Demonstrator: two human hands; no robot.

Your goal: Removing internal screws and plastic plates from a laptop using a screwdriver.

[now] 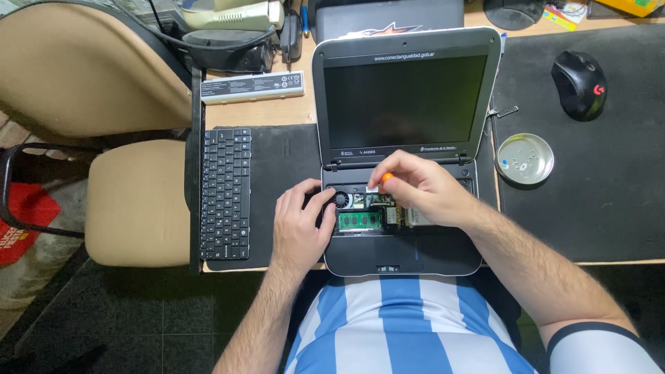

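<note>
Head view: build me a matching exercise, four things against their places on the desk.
Things:
1. detached black keyboard
2. round silver metal dish
3. black computer mouse
4. long white battery pack

Places:
A. on the dark mat, far right corner
B. left of the small grey open laptop, by the desk's edge
C. on bare wood, beyond the keyboard
D. just right of the laptop's hinge

Pairs: 1-B, 2-D, 3-A, 4-C
</note>
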